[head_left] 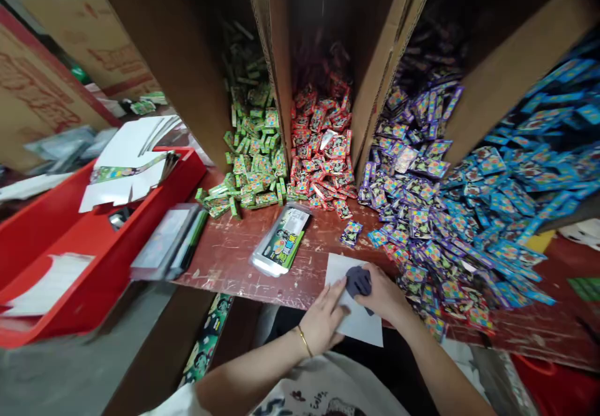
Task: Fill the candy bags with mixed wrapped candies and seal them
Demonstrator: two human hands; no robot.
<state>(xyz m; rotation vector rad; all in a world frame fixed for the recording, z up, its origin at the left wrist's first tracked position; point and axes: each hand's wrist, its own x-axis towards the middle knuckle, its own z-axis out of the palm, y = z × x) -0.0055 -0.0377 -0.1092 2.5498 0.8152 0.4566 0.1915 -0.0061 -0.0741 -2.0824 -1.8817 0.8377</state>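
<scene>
Printed white shirt (300,394), one, nearest the camera in the head view. Two hands: left hand (323,319), fingers extended, resting on one white sheet (360,330); right hand (383,294) grasping one dark lump (358,281), which sits on the sheet at the near edge of one red table (225,260). One clear pack (284,241) lies left of the sheet. Four packet heaps behind, individual packets too many to count: green (255,169), red (323,153), purple (412,185), blue (510,178). One red bin (134,232), far left.
</scene>
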